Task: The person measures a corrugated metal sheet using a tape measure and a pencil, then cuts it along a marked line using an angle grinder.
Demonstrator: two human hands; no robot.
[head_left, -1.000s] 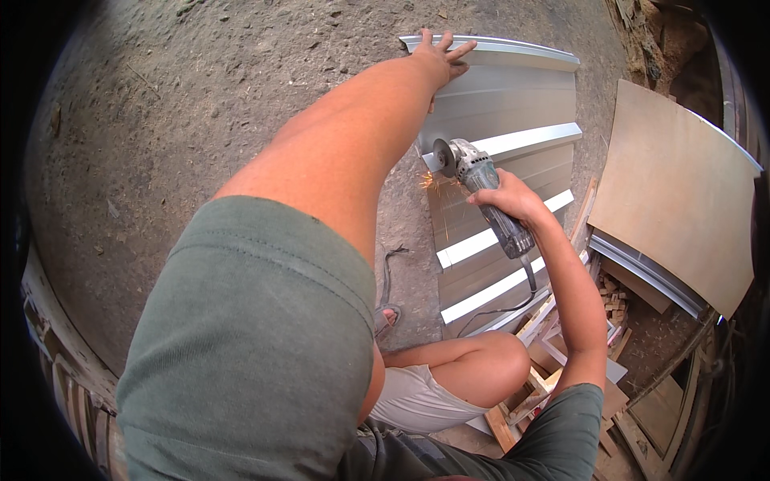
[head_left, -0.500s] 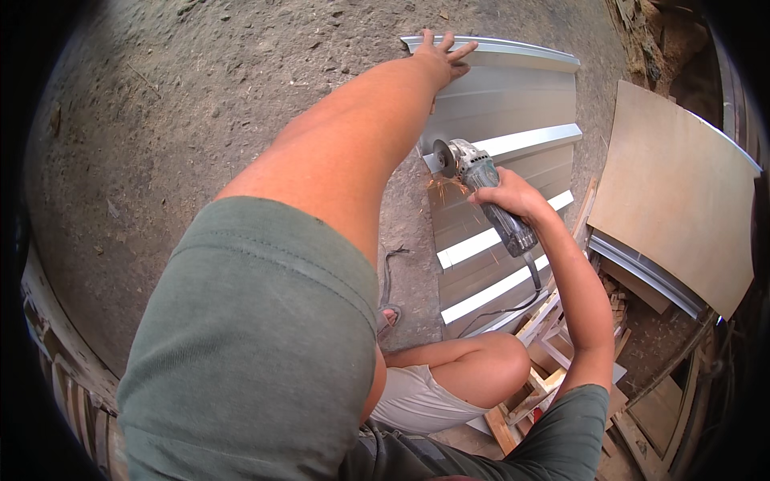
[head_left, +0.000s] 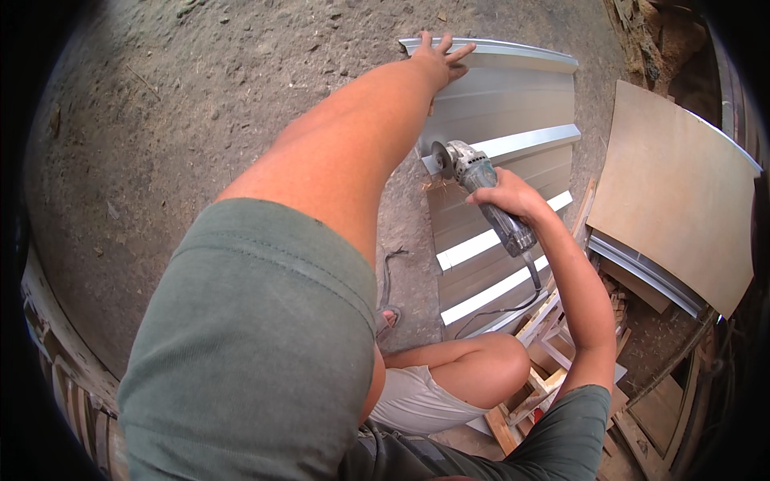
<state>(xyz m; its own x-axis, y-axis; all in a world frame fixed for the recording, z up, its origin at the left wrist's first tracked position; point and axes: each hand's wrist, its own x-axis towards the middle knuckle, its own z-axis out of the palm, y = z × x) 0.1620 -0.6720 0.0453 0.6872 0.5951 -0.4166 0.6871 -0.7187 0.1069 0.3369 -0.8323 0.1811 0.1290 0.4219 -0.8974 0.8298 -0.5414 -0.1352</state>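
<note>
My right hand [head_left: 507, 196] is wrapped round the body of an angle grinder [head_left: 480, 178], whose black cord trails off below it. The grinder's disc meets the left end of a raised rib on a ribbed metal sheet [head_left: 505, 96], and a few orange sparks show just under it. At the sheet's far left corner, my left hand [head_left: 441, 60] lies with fingers spread over the outermost rib, pressing on it. The sheet lies on the ground, its shiny ribs running left to right.
Rough concrete ground [head_left: 192, 104] spreads to the left and far side. On the right a tan panel [head_left: 678, 196] rests over more metal sheeting. Wooden frames and scraps [head_left: 553, 345] crowd the near right, beside my bent knee [head_left: 501, 369]. Debris is heaped at the far right.
The grinder has shifted very slightly left along the rib end. Fewer sparks fly from the disc than before. My left hand keeps its place on the sheet.
</note>
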